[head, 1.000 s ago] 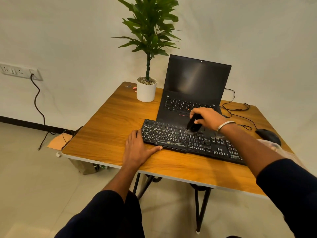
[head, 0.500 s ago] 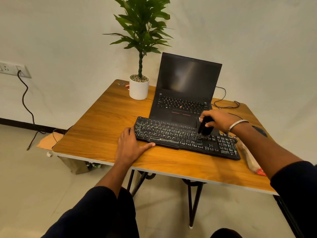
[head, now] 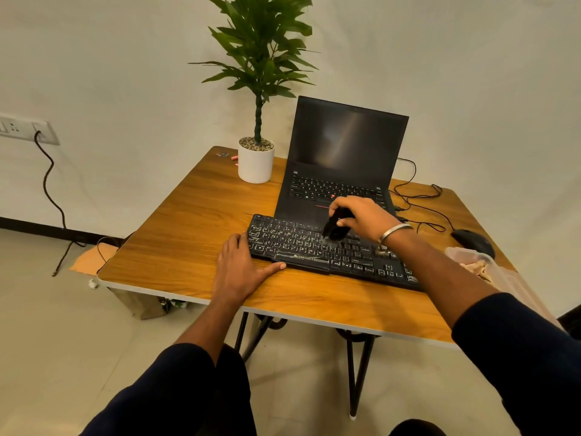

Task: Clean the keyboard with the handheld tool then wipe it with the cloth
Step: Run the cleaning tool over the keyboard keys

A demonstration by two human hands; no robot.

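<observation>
A black keyboard (head: 301,250) lies across the wooden table (head: 188,234), in front of an open laptop. My right hand (head: 361,217) grips a small black handheld cleaning tool (head: 334,228), its brush end touching the keys near the keyboard's middle. My left hand (head: 242,269) rests flat on the table at the keyboard's left end, thumb along its front edge, fingers against its side. A beige cloth (head: 478,267) lies inside a clear plastic bag at the table's right edge, partly hidden by my right arm.
A black laptop (head: 342,165) stands open behind the keyboard. A white potted plant (head: 255,162) is at the back left of the table. A black mouse (head: 473,242) and cables (head: 418,196) lie at the right. A wall socket (head: 25,130) with a hanging cord is on the left.
My right hand with the tool has swept left along the keys, from the right part back toward the middle. My left hand has stayed at the keyboard's left end. The camera view has shifted.
</observation>
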